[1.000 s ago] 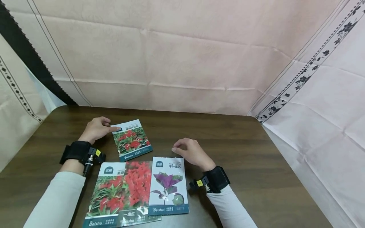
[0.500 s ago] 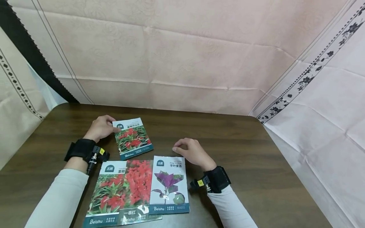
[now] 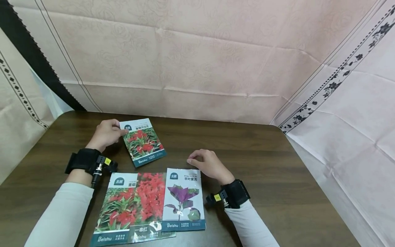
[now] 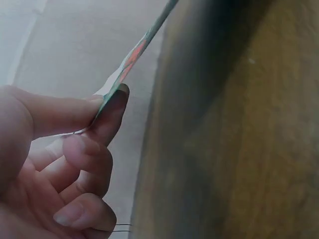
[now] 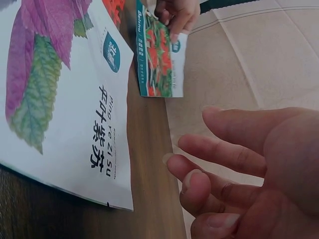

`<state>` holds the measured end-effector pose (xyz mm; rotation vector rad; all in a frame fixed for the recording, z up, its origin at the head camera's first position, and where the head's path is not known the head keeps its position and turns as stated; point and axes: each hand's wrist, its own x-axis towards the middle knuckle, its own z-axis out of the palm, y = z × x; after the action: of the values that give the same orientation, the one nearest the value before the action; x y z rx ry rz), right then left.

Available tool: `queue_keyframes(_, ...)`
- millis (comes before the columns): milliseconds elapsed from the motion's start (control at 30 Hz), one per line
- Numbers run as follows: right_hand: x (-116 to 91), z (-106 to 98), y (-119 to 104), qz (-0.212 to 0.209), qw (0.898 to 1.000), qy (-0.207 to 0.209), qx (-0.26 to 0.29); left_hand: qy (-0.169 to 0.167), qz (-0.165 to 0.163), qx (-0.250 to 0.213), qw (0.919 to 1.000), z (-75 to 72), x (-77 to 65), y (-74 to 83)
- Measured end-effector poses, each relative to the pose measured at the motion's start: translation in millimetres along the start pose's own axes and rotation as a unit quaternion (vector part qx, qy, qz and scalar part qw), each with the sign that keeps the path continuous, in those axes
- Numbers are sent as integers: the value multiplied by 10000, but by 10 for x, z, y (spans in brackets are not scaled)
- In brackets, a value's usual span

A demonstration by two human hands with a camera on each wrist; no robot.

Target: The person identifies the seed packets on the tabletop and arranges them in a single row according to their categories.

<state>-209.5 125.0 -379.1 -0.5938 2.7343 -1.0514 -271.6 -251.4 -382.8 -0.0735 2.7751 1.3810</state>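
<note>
My left hand (image 3: 106, 133) pinches the upper left corner of a seed packet (image 3: 143, 144) printed with red flowers. Seen edge-on in the left wrist view, that packet (image 4: 130, 62) sits between thumb and index finger; the other fingers are curled below. My right hand (image 3: 210, 165) holds nothing, its fingers loosely bent, beside the top right corner of a white packet (image 3: 183, 206) with a purple-leaved plant. Left of that packet lie two more seed packets: a red-flower packet (image 3: 115, 209) and an all-over red packet (image 3: 150, 195), partly covered by its neighbours.
The brown wooden table (image 3: 277, 192) has rounded far corners. Beyond its far edge hangs a pale cloth (image 3: 197, 61), and a white cloth (image 3: 348, 151) with a floral border lies to the right.
My left hand has carried the pinched seed packet slightly farther away, toward the table's far edge. My right hand and the other packets have stayed in place.
</note>
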Motion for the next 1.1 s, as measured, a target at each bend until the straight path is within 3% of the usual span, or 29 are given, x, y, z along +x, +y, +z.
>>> queue_keyframes(300,-23,-18,3,77,9999,48,47,362,303,-57,9989,-19,-90,206)
queue_keyframes(467,-25,-18,-4,-41,9999,45,148,369,625,-118,9973,-25,-283,385)
queue_keyframes(600,-19,-31,-18,-234,9987,164,433,196,1006,-244,9944,23,-492,576)
queue_keyframes(767,6,-73,-35,-308,9938,478,950,-250,1313,-393,9902,206,-740,768)
queue_keyframes(967,-6,-152,-82,-8,9717,401,2327,-650,1578,-231,9851,434,-967,886)
queue_keyframes(1100,-48,-189,-132,-12,9665,417,2532,-751,1667,-280,9827,529,-1040,938)
